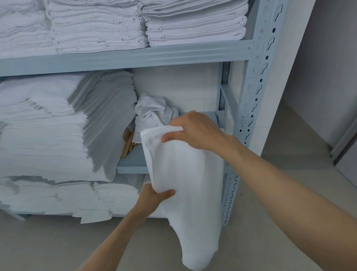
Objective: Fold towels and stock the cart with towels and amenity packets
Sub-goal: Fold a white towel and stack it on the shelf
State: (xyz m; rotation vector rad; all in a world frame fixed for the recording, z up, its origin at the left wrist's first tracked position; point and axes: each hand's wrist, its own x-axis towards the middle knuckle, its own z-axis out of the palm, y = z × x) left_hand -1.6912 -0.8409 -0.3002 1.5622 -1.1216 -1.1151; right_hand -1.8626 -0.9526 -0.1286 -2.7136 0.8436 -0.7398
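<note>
A white towel (186, 186) hangs in front of the shelf's front edge (132, 169), left hand (153, 195) pinching its lower side, right hand (196, 132) gripping its top corner (no cart visible), and a loose pinch could drop it onto the floor (56, 253).

White terry towel (185, 176) hanging lengthwise in front of the shelving, top edge pinched up high, left edge gripped lower, rounded bottom end dangling free, surface soft and unfolded
</note>
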